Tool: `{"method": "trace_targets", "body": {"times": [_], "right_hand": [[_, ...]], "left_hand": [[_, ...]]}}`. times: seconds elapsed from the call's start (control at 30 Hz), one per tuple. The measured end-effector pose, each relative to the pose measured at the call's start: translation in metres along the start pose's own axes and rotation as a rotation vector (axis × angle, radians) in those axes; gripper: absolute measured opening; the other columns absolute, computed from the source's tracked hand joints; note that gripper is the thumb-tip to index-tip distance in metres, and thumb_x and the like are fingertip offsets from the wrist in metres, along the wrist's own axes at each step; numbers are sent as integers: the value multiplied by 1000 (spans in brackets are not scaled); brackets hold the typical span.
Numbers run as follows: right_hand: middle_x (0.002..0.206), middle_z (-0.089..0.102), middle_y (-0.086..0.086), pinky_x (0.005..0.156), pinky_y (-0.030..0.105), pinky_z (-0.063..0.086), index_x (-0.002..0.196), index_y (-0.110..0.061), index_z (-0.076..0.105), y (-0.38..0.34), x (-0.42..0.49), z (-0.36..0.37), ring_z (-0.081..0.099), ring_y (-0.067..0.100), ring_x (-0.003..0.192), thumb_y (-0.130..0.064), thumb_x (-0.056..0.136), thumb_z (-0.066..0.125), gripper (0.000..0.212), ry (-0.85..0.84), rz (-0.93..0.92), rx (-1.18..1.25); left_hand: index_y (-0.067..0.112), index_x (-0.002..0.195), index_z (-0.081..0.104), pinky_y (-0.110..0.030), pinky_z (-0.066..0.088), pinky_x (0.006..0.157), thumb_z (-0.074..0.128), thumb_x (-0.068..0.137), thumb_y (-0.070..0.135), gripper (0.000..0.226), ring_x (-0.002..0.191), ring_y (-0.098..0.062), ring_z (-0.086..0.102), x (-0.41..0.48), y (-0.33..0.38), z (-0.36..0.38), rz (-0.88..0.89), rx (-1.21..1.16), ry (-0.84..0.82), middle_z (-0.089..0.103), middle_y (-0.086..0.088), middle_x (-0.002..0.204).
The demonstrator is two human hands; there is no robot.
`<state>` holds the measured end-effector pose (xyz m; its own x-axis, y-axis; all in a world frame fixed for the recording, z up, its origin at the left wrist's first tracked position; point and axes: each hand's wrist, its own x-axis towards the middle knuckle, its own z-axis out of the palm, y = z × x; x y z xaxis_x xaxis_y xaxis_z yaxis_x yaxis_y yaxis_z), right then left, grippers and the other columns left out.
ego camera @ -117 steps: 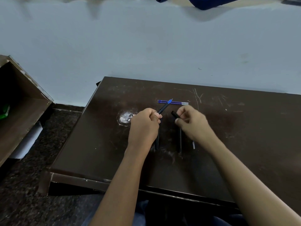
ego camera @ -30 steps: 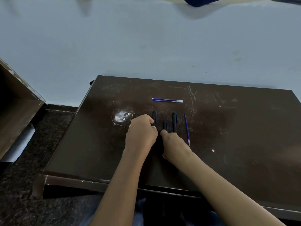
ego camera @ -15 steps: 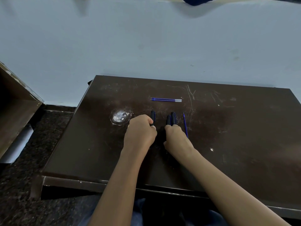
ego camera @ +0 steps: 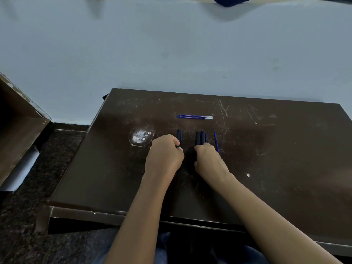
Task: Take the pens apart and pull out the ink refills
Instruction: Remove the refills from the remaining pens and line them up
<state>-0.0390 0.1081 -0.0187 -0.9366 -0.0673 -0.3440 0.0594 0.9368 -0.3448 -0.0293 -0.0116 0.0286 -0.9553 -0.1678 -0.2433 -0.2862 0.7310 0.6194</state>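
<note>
Our right hand has slid two black plastic pen barrels together, pinching them; our left hand grips a third black pen, likely next to open. Thin blue ink refills lie beyond both hands.

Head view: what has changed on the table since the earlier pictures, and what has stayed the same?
Both hands came down to the table: the left hand now holds the left barrel. The right hand slid the middle barrel rightwards, beside the right barrel. A third refill was laid to their right. The two back refills stayed.
</note>
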Motion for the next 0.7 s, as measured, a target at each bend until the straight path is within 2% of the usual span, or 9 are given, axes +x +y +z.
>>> {"method": "trace_targets", "body": {"times": [0.23, 0.53, 0.63, 0.7], "right_hand": [[126, 49, 14, 87, 39, 55, 126, -7, 53, 1, 1, -1, 60, 29, 105, -6, 88, 61, 39, 4, -8, 2], [129, 49, 15, 87, 41, 54, 130, -7, 50, 0, -4, -2, 59, 32, 109, -2, 89, 57, 43, 54, -26, 44], [128, 48, 12, 87, 40, 53, 136, -14, 44, -5, -5, -1, 54, 29, 113, -5, 89, 56, 49, 92, -126, 29], [128, 44, 9, 90, 40, 51, 140, -20, 39, -9, -6, 2, 51, 26, 113, -8, 91, 54, 53, 33, -233, 31]], "left_hand": [[18, 117, 64, -30, 53, 84, 58, 92, 18, 26, 97, -18, 64, -1, 0, -1, -9, 1, -6, 66, -3, 113], [18, 115, 64, -29, 53, 81, 58, 91, 19, 25, 94, -18, 65, -1, 1, -2, -20, -2, -6, 66, -3, 112], [18, 115, 64, -28, 52, 78, 57, 92, 19, 24, 92, -17, 65, -2, 2, -3, -28, -6, -5, 67, -3, 110], [17, 113, 64, -28, 51, 78, 56, 92, 16, 23, 94, -18, 64, -2, 2, -3, -31, -12, 1, 67, -4, 110]]}}
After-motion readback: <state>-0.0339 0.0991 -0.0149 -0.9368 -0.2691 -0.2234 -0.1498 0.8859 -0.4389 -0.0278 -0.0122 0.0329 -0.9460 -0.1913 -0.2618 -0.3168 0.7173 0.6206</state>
